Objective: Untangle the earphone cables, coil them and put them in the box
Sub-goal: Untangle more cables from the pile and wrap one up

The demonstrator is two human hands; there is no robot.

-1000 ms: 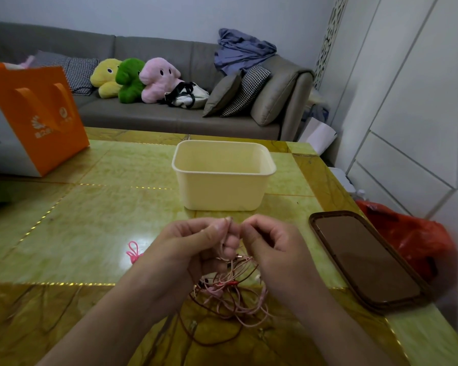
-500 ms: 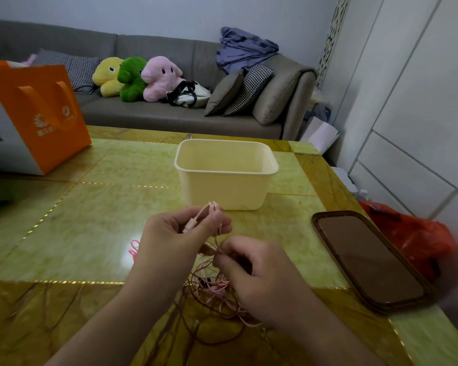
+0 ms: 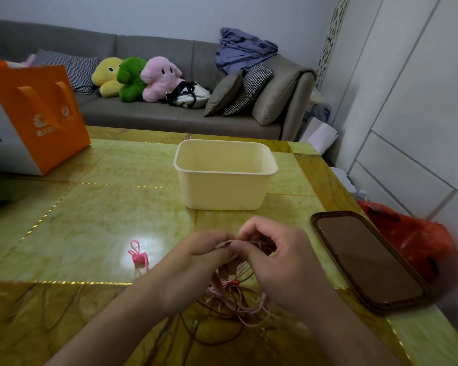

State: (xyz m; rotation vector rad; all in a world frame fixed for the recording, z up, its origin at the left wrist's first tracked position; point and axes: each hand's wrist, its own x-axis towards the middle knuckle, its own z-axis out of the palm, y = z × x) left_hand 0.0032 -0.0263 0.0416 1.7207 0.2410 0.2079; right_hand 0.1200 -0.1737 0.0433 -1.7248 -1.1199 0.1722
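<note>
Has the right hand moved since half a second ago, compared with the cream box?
Yes. The right hand has risen toward the cream box and now meets the left hand at the tangled earphone cables.

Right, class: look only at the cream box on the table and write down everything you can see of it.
The box is a cream, plastic-looking rectangular tub with rounded corners, a rolled rim and walls tapering slightly to the base. It has no lid, stands upright and open, and what shows of its inside holds nothing. It sits on the green tiled table, beyond both hands. Nothing but the table touches it.
</note>
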